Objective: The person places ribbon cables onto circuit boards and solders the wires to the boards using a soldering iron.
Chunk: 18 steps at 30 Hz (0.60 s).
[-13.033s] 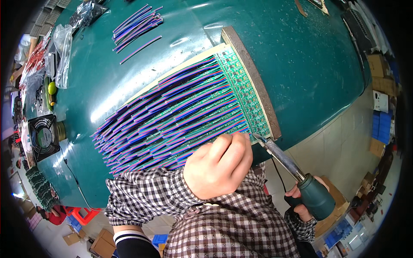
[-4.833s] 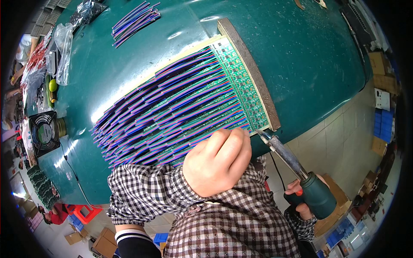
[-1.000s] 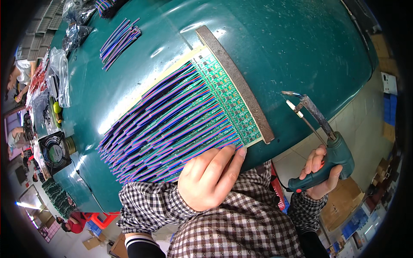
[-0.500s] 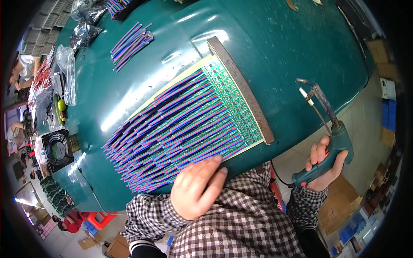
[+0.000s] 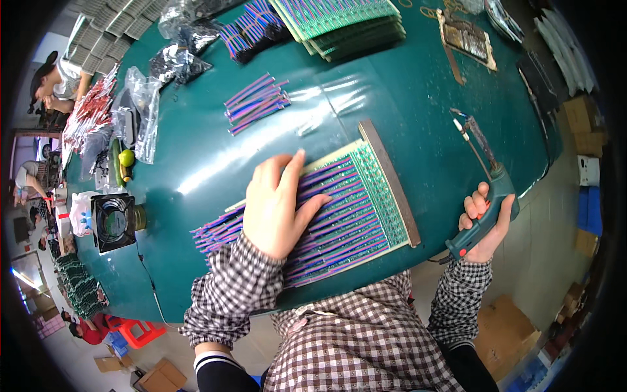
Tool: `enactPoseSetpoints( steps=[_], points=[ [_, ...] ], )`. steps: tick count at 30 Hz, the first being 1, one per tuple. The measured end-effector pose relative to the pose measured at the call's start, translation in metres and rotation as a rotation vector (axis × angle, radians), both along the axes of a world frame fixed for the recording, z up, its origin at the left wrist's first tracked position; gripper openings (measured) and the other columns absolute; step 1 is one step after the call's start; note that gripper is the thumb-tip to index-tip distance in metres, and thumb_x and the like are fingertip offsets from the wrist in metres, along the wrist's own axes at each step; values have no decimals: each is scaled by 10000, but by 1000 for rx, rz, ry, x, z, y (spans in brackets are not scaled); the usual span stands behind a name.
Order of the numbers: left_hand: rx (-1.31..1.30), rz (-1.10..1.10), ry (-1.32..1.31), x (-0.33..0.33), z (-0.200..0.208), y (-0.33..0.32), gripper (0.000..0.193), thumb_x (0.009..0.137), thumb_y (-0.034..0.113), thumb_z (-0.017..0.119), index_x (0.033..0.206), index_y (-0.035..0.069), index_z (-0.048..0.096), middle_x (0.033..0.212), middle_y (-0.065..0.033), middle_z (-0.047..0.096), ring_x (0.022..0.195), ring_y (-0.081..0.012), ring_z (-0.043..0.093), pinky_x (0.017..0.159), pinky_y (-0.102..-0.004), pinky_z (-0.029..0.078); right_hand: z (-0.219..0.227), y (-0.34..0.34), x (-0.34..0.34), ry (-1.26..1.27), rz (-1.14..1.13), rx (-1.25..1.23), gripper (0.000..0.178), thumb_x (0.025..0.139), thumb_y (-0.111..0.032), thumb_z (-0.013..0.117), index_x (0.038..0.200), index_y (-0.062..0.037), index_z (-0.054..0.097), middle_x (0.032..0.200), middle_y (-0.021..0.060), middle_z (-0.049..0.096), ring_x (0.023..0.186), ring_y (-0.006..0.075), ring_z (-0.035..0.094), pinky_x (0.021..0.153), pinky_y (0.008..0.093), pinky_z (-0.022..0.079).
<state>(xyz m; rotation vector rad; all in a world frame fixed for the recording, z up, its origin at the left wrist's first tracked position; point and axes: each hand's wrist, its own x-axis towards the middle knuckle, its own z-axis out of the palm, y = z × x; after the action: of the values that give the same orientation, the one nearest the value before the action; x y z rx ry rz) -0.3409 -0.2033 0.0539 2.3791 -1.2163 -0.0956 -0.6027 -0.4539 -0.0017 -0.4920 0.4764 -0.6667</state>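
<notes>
My left hand [image 5: 277, 206] is over the rows of multicoloured wires [image 5: 346, 219] that run across a green circuit board panel [image 5: 386, 206]. Its thumb and fingers are apart, and nothing shows in its grasp. Some wires are hidden beneath the hand and the checked sleeve. Along the panel's right edge lies a dark straight bar [image 5: 390, 183]. At the right, my right hand [image 5: 484, 249] is wrapped round the green handle of a soldering gun [image 5: 501, 189]. The gun's metal tip points up and away, apart from the panel.
A loose bunch of wires [image 5: 258, 104] lies beyond the panel. Farther back are bundled wires [image 5: 251, 32] and a stack of circuit panels [image 5: 339, 29]. A small black fan [image 5: 114, 222] stands at the left, near plastic bags [image 5: 140, 114]. Another person [image 5: 62, 85] sits at the far left.
My left hand has moved from the panel's near edge to the far side of the wires. The view has shifted, showing more of the table's far side. My right hand keeps the soldering gun.
</notes>
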Motion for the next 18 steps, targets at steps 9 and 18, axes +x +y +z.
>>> enactPoseSetpoints(
  steps=[9, 18],
  points=[
    [-40, -13, 33, 8, 8, -2, 430, 758, 249, 879, 1087, 28, 711, 1062, -137, 624, 954, -321, 602, 847, -404, 519, 6, -4, 13, 111, -76, -26, 587, 1081, -551, 428, 1195, 18, 522, 799, 28, 523, 740, 144, 557, 533, 272, 555],
    [145, 1, 98, 11, 13, -6, 454, 735, 355, 876, 993, 71, 634, 912, -113, 598, 868, -338, 602, 790, -436, 520, -2, 1, 7, 96, -87, -32, 576, 1085, -537, 427, 1170, 17, 559, 762, 24, 552, 731, 139, 589, 489, 263, 553]
  ],
)
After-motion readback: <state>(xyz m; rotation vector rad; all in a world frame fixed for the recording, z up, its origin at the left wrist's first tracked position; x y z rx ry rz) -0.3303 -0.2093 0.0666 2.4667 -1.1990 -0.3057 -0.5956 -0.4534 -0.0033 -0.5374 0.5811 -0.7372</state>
